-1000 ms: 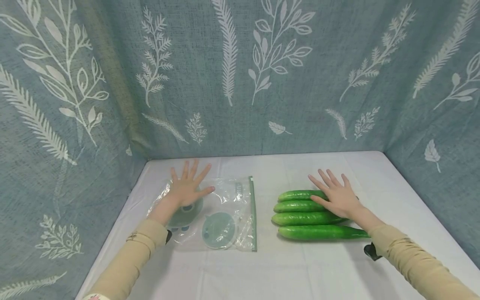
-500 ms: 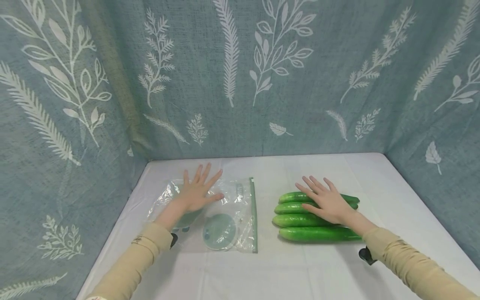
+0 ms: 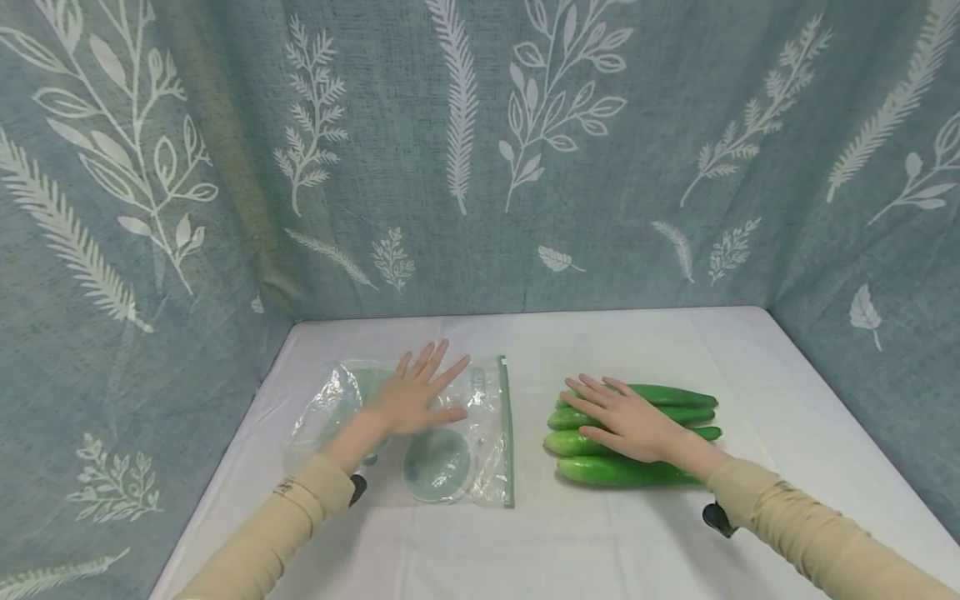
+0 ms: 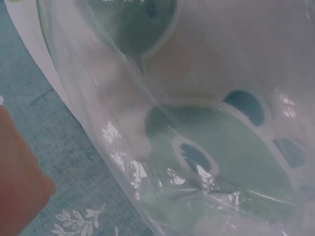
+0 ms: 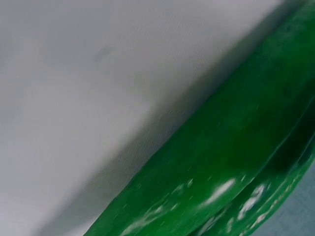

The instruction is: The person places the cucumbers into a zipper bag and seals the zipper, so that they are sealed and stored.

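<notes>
Nearest on the white cloth (image 3: 480, 550), the front cucumber (image 3: 615, 472) is round and glossy, so a press off its middle could well send it rolling toward the person. Behind it three more cucumbers (image 3: 561, 418) lie side by side in a row, and a sideways sweep would probably splay them. To their left the clear bag (image 3: 480, 450) lies flat, its film thin and slick; a dragging palm could bunch it up or skid it along. Its green strip (image 3: 507, 433) runs down the side facing the cucumbers (whether it is sealed, I can't tell). As for the grip, neither hand has hold of anything. The right hand (image 3: 624, 421) spreads over the cucumbers, thumb apart, fingers straight; whether it touches their skins or floats just above is unclear. The left hand (image 3: 414, 402), slightly farther off, fans wide over the bag, contact equally uncertain, its fingertips pointing toward the patterned curtain (image 3: 487, 258) at the back.
</notes>
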### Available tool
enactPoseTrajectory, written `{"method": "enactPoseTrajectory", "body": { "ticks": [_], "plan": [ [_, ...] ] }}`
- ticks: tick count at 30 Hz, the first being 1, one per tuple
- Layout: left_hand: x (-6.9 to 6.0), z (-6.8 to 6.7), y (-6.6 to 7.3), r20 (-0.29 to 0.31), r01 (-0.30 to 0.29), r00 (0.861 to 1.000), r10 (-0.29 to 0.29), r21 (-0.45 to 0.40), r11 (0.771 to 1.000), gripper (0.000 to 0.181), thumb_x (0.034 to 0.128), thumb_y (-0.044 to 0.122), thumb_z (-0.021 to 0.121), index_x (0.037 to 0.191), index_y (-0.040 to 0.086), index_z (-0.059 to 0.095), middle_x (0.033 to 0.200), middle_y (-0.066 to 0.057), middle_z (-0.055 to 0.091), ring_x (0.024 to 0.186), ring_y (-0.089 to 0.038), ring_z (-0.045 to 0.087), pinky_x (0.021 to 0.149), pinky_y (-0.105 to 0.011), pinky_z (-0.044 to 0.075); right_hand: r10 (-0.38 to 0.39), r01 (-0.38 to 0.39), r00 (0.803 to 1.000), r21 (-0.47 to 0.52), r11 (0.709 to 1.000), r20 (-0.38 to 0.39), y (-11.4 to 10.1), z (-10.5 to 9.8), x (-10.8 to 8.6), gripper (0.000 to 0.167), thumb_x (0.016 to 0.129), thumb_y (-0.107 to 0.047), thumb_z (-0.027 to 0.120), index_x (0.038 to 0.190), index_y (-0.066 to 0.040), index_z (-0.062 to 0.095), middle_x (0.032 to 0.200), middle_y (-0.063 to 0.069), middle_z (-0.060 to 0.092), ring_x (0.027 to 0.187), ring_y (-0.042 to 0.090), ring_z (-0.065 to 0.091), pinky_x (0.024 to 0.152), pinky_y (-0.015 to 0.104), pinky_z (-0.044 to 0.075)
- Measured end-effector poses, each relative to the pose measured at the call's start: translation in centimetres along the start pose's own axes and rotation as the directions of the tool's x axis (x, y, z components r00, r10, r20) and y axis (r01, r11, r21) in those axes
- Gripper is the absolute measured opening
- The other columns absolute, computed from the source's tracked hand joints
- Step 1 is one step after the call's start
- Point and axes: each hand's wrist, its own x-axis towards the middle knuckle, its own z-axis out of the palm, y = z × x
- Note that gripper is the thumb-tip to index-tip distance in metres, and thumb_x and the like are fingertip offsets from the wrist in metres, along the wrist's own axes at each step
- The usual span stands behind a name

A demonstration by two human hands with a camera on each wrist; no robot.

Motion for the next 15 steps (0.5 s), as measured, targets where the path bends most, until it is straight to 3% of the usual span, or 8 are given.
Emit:
{"method": "enactPoseTrajectory", "body": {
  "ticks": [6,15],
  "plan": [
    [0.1,0.2,1.1,0.033,-0.056,0.998,0.057,-0.009,0.998,0.081,0.0906,0.061,0.045,0.153,0.028,0.006,0.16,-0.007,-0.011,0.148,-0.032,-0.006,0.12,-0.053,-0.002,-0.048,0.046,0.998,0.034,0.998,0.049,-1.2,0.3,0.8,0.053,0.101,-0.041,0.039,0.148,-0.017,0.033,0.156,0.005,0.029,0.144,0.027,0.025,0.115,0.052,0.023],
    [0.4,0.7,2.1,0.038,-0.109,0.993,0.109,0.005,0.994,0.086,0.0878,0.065,0.048,0.153,0.025,0.007,0.161,-0.007,-0.004,0.148,-0.031,-0.001,0.119,-0.054,0.003,-0.096,0.099,0.99,-0.017,0.995,0.101,-2.6,0.7,2.7,0.05,0.102,-0.036,0.036,0.147,-0.014,0.035,0.156,0.003,0.029,0.145,0.024,0.026,0.117,0.049,0.023]
  ]
}}
